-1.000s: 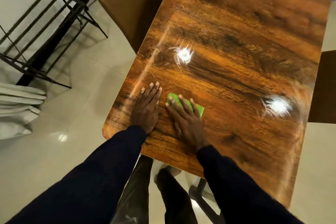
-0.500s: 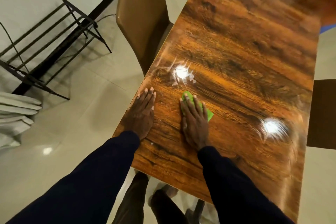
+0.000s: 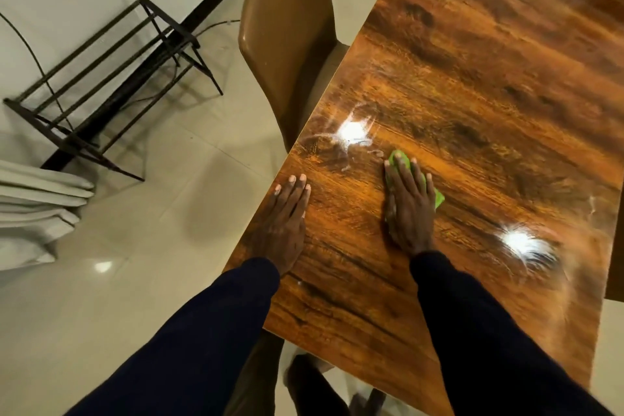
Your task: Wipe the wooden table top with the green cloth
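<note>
In the head view, the likeliest trouble is the green cloth slipping out from under your right hand. The palm covers most of it, and only a little green shows past the fingertips and at the hand's right side. If you push fast with uneven pressure, the hand may slide over the glossy tabletop and leave the cloth bunched behind. The cloth is also small against the tabletop, so widely spaced passes would probably leave unwiped strips. Whitish smears lie near the tabletop's left edge, just beyond the cloth, and could easily be missed. Your left hand rests right at that left edge, on the side where the chair is tucked in. If you lean hard on it while reaching for the far part of the tabletop, it could slide off the edge.

Your right-hand fingers are stretched out straight and slightly spread. They press flat on the cloth rather than curling round it, so friction alone carries it along. The left hand's fingers are also straight and close together, lying flat on the bare wood and holding nothing. The cloth sits on the tabletop's near half, towards its left edge.
</note>
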